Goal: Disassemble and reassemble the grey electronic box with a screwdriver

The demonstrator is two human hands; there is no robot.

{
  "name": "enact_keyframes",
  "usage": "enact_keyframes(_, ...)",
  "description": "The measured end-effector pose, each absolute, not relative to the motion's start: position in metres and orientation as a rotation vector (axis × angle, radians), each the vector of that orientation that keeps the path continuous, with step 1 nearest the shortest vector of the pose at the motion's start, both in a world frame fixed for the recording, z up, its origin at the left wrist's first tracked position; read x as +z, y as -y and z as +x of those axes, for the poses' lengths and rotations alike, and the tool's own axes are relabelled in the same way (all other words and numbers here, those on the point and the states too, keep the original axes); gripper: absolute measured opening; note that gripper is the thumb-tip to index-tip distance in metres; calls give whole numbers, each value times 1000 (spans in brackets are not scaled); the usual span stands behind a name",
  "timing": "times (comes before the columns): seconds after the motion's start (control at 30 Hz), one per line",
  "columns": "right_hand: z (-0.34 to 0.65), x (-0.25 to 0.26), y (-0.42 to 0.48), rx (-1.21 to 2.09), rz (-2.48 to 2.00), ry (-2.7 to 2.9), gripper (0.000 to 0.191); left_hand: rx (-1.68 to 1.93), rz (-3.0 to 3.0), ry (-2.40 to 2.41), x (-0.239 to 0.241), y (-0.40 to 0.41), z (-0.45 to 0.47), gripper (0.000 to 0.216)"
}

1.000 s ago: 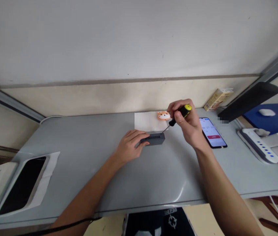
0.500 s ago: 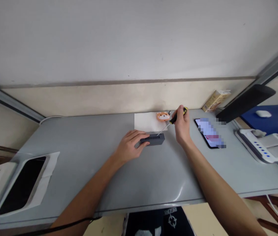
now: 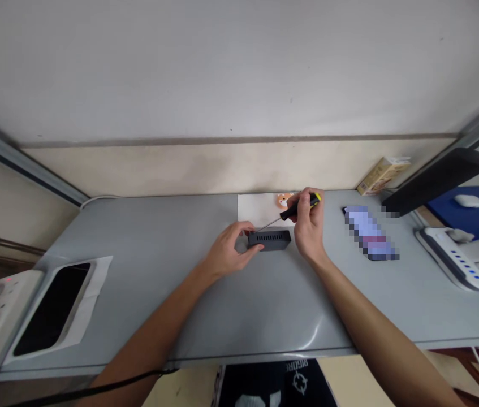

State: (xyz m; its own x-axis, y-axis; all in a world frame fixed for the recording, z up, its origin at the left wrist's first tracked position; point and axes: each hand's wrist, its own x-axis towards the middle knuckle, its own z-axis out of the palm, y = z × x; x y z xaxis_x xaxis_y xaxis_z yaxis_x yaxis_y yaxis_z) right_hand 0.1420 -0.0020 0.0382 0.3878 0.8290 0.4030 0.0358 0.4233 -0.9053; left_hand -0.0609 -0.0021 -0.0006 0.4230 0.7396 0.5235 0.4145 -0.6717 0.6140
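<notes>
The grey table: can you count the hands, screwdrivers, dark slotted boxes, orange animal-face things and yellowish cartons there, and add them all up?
Hands: 2 (left hand, right hand)
Screwdriver: 1
Dark slotted box: 1
Orange animal-face thing: 1
Yellowish carton: 1
Total: 6

Between left fingers (image 3: 244, 226): dark grey box (image 3: 279, 242), row of black slots along top. In right fingers (image 3: 304, 202): screwdriver (image 3: 289, 212), black handle, yellow at butt, silvery shaft. Just beyond both: white paper sheet (image 3: 256, 210); partly behind right fingers, orange-and-white case (image 3: 282, 200), dark dots. Table (image 3: 158, 243) around them plain blue-grey. Right of right fingers: phone (image 3: 366, 229), lavender screen, reddish band, pixelated; farther right, white power strip (image 3: 439, 244), row of blue lights.
</notes>
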Motion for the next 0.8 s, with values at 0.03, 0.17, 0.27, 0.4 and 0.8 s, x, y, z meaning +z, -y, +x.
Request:
enact_keyframes(0.03, 142, 38, 2, 623, -1012, 1066, 30, 1123, 2286, -991, 0, 2, -61, 35)
enact_keyframes(0.17, 144, 40, 1, 630, -1001, 1096, 28, 1115, 2301, -1005, 2, 2, -61, 33)
enact_keyframes(0.27, 146, 44, 2, 598, -971, 1156, 24, 1126, 2324, -997, 1, 0, -61, 29)
enact_keyframes(0.4, 151, 54, 8, 570, -870, 1339, 16, 1131, 2334, -988, -1, -2, -62, 26)
enact_keyframes(0.8, 158, 79, 16, 700, -798, 1591, 16, 1119, 2225, -984, -2, -1, -60, 26)
